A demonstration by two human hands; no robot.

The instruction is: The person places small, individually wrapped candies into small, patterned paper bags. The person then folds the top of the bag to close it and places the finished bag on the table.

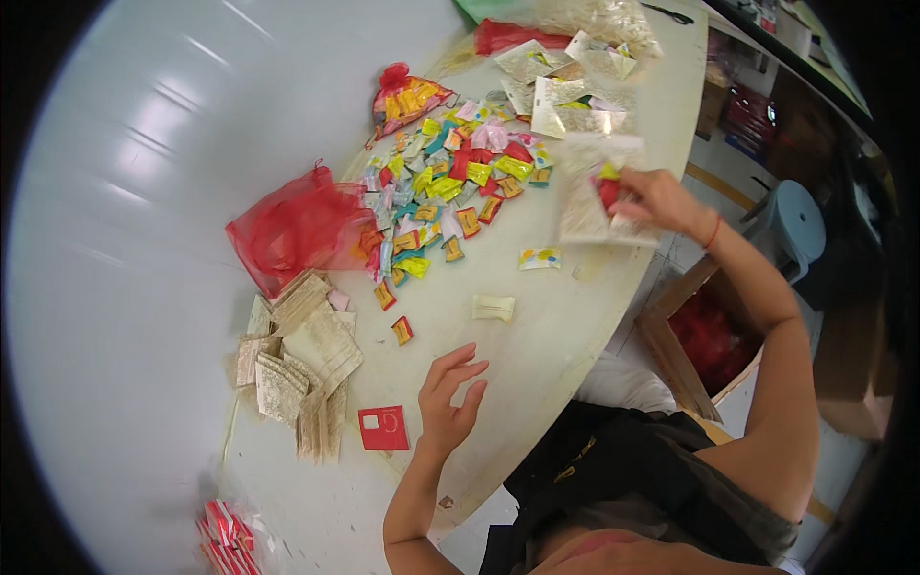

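My right hand (661, 199) is closed at a pale patterned pouch (585, 216) near the table's right edge. Red and yellow wrapped pieces show at its fingertips; motion blur hides whether they lie inside the pouch. My left hand (448, 398) hovers over the near part of the table, holding nothing, its fingers apart. Close to it lie a red square card (383, 428) and a small orange-and-red wrapped sweet (402, 332). A cream-wrapped packet (493, 308) and a white packet with coloured dots (540, 259) lie between the hands.
A heap of colourful wrapped sweets (446, 182) covers the table's middle. Beside it are a red mesh bag (307, 230), a filled mesh bag (407, 101) and stacked empty pouches (321, 345). Filled pouches (580, 105) lie at the far end. A wooden box (671, 326) and blue stool (797, 225) stand right.
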